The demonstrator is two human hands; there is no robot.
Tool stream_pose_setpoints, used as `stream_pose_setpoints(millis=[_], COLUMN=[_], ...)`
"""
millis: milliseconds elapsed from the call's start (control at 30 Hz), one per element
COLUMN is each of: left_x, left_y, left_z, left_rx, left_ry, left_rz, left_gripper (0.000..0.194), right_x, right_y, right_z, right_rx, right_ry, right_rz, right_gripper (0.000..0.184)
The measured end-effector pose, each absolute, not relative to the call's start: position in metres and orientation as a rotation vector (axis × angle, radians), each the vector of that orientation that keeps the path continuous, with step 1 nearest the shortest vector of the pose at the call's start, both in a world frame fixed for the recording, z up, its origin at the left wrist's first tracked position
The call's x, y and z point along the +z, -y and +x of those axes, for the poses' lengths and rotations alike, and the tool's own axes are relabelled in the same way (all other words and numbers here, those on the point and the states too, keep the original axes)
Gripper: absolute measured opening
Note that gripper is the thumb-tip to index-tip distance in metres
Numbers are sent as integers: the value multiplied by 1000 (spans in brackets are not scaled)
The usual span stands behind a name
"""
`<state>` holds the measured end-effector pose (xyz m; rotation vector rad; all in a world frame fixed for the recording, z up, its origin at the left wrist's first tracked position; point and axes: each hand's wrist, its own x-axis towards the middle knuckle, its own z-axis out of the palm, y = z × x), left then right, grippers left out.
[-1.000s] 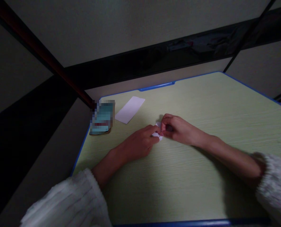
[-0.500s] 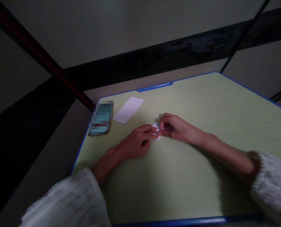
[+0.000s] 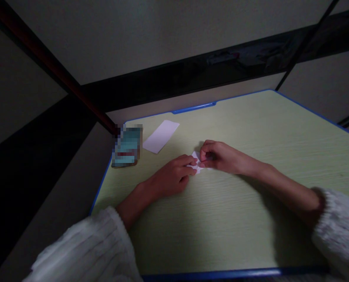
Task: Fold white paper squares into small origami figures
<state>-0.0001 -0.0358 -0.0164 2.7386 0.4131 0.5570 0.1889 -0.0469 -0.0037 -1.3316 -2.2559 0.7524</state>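
From my end of the feed, the biggest thing is the dark panelled wall (image 3: 168, 35) rising beyond the far edge of the bench (image 3: 245, 223). The bench has a pale wood-grain top with blue edging. A light, thick left sleeve (image 3: 89, 246) comes in from the lower left, and a fuzzy right sleeve (image 3: 340, 223) from the lower right.

Between them, I have both hands close together, around the middle of the view. The left hand (image 3: 170, 179) reaches in from the left, its fingertips on the small folded paper (image 3: 196, 155). Its thumb and forefinger look slightly apart there; whether they grip the paper or only press it down, I can't tell. The right hand (image 3: 225, 158) comes from the opposite side, thumb and curled forefinger closed in a pinch on the paper's right part.

Farther off to the left lies a smartphone (image 3: 127, 147), its screen pixelated. Just to its right is a flat paper strip (image 3: 161, 136), its long axis slanting from near left to far right; the left hand is the nearer one.

The small folded paper lies directly between the hands, touched by both. Fingers cover much of it, so I can't read its long axis.
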Motion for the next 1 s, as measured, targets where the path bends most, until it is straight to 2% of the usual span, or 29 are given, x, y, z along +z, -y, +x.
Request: stream_pose_setpoints(millis=[100,200,567,1000], left_x=[-17,-16,-18,-18], left_y=[35,35,34,32], left_z=[-1,0,-2,0], left_rx=[575,536,546,531], left_ry=[-403,-426,-390,-322], left_rz=[2748,2765,2791,2818], left_gripper=[25,24,24,28], right_x=[-3,-4,-6,2], right_y=[44,42,36,39], right_z=[193,196,199,208], right_rx=[886,962,756,1072], right_ry=[2204,2123,2219,2156], right_rz=[-1321,-1340,-1359,-1271], right_gripper=[3,8,18,16])
